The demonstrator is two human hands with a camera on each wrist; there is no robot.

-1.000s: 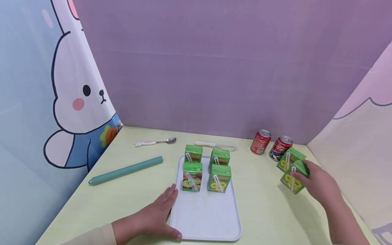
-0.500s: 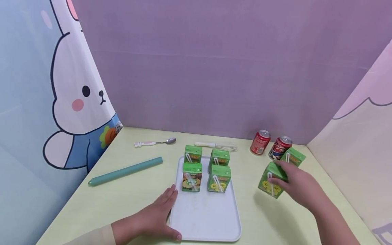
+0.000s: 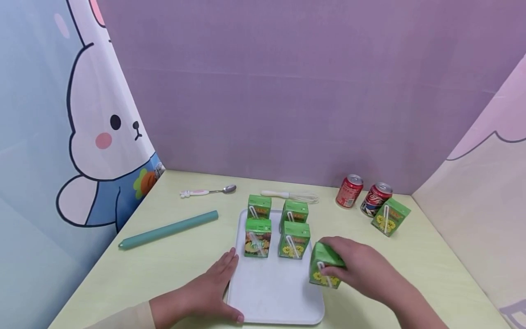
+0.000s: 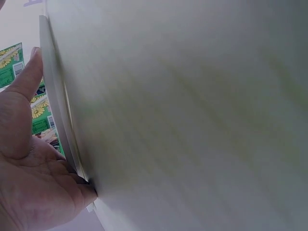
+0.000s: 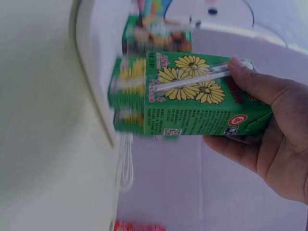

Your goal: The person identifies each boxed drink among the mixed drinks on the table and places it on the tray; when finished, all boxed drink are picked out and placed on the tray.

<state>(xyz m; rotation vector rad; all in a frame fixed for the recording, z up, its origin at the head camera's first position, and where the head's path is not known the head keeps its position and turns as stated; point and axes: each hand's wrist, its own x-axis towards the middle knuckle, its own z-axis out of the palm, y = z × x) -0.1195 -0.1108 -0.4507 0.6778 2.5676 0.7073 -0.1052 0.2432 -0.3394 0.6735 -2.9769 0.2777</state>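
Observation:
My right hand grips a green juice box by its upper end, thumb on the straw side and fingers on the opposite side. Yellow flowers and a white straw show on this box. In the head view it overlaps the right rim of a white tray. Several more green juice boxes stand in two columns on the tray's far half, among them a front right one and a front left one. My left hand rests against the tray's left edge, fingers extended along it and thumb at the near left corner.
Another juice box leans by two red cans, one near it and one farther left. Behind the tray lies a whisk. A spoon and a teal rod lie to the left. A purple backdrop rises behind the table.
My right hand has carried the juice box leftward from beside the leaning box and cans to the tray's right edge. The left hand and the tray have stayed in place.

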